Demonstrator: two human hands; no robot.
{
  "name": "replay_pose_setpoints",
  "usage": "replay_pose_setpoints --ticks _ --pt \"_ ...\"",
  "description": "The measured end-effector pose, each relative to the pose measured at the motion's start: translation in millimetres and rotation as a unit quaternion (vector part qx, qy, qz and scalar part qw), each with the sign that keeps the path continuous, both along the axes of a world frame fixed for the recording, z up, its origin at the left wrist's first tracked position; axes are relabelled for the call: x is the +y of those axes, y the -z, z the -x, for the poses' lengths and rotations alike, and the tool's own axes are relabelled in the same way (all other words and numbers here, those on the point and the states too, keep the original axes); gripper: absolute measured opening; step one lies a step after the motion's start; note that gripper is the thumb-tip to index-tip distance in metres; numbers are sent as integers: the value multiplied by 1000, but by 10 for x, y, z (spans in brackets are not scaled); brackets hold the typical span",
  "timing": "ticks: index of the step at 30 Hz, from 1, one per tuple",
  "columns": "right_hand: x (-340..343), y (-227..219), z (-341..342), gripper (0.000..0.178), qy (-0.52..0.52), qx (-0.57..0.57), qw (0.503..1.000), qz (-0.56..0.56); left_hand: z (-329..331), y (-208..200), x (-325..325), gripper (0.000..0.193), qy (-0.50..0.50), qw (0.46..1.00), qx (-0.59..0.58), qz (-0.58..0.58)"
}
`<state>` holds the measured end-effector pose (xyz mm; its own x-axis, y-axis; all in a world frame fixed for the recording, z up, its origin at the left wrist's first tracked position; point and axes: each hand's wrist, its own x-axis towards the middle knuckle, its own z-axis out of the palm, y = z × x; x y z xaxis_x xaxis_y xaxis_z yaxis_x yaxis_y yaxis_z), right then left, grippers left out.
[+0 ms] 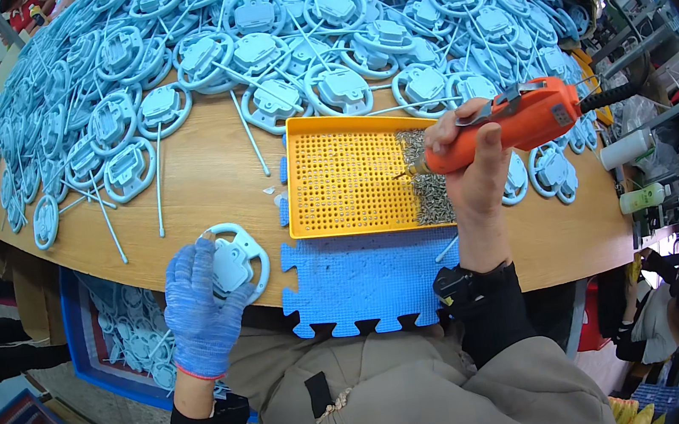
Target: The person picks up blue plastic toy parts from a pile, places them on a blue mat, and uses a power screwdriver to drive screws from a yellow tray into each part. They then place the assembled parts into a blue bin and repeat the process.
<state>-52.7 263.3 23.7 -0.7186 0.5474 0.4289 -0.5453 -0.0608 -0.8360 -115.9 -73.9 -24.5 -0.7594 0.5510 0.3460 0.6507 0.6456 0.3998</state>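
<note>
My left hand [204, 307], in a blue knitted glove, grips a light-blue plastic wheel-shaped part [232, 265] at the near edge of the table. Its fingers lie over the part's left side. My bare right hand [473, 181] is wrapped round an orange electric screwdriver [530, 125], whose bit points left above a yellow perforated tray [344, 179]. Small metal screws [434, 201] are heaped along the tray's right end, just below the tool. A blue foam mat [365, 277] lies in front of the tray and partly under it.
A large pile of similar light-blue parts [259, 55] covers the far side of the wooden table [206, 174]. Below left stands a blue crate [83, 349] holding more parts. The screwdriver's black cable [599, 99] runs right. Bottles [645, 197] and a co-worker [670, 310] are at the right.
</note>
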Motion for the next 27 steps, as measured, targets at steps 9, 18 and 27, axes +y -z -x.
replay_pose_setpoints --ticks 9,18,27 --pt "-20 -25 33 44 9 9 1000 -27 -233 -267 226 80 93 991 -48 -78" --pt "-8 21 24 43 13 8 999 -31 -453 -225 943 72 217 972 -67 -66" --pt "-41 30 27 45 34 3 999 -32 -514 -207 905 78 191 977 -64 -74"
